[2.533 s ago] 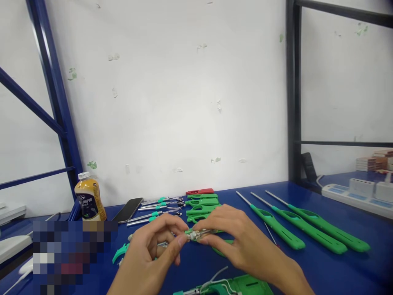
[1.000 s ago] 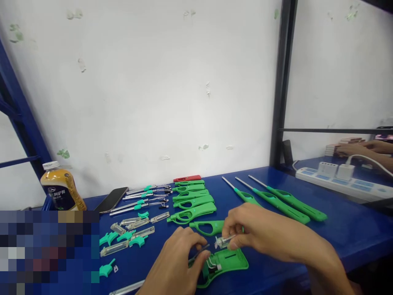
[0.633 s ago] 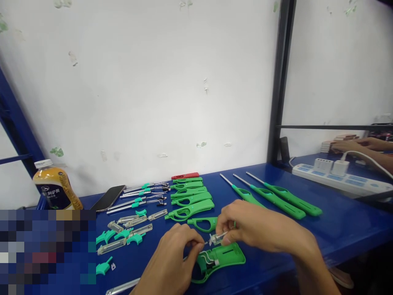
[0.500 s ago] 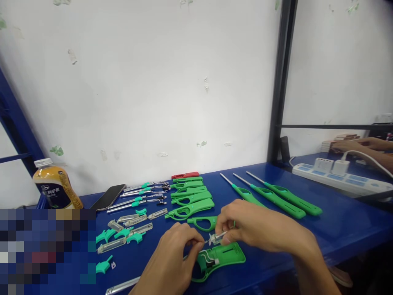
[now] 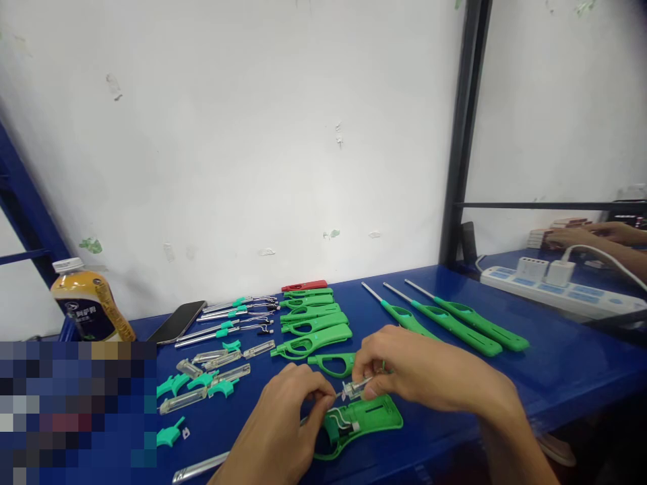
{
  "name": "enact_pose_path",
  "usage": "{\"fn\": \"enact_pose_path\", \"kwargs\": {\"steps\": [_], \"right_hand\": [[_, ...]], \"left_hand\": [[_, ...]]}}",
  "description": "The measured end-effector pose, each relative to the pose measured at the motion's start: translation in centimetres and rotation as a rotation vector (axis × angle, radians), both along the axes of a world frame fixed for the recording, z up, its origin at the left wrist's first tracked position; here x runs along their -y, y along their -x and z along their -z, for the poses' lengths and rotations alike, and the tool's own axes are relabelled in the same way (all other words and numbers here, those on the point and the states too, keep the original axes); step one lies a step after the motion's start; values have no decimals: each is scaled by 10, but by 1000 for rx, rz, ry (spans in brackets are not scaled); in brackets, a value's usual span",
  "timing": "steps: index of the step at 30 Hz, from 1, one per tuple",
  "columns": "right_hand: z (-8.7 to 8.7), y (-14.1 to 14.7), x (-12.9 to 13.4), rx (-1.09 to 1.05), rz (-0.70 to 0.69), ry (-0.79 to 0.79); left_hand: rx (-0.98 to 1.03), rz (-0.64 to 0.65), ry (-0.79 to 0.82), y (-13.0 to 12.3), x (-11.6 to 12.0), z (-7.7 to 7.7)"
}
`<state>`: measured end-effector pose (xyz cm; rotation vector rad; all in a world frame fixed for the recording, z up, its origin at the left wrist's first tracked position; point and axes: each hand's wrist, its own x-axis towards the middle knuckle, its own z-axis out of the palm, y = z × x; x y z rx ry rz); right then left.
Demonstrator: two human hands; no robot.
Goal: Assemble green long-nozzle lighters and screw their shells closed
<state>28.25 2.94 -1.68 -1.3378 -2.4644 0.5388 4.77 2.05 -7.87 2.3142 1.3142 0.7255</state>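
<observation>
Here, clear tank [image 5: 355, 389] in snug pinch of right hand [image 5: 399, 367], outer end near tube [image 5: 338, 395] tight in left hand [image 5: 288, 414]

Clear piece [image 5: 356, 389], far end apparently hidden by the right hand [image 5: 404, 367]

Looks like an assembly workshop, to judge by the row of green handle shells [image 5: 318, 338] and the scattered clear plastic parts [image 5: 185, 401] on a blue workbench [image 5: 566, 377]. Includes, at far right, a power strip [image 5: 571, 295] and another person's forearm [image 5: 624, 258].
</observation>
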Motion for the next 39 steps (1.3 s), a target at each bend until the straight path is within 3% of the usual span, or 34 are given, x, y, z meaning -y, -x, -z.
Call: {"fn": "enact_pose_path", "kwargs": {"steps": [14, 26, 39], "right_hand": [[0, -1, 0, 24, 11, -6], [-2, 1, -1, 36, -1, 90], [-2, 4, 4, 52, -4, 55]], "left_hand": [[-60, -21, 22, -4, 1, -4], [-49, 4, -48, -7, 4, -2], [-54, 46, -160, -9, 3, -1]]}}
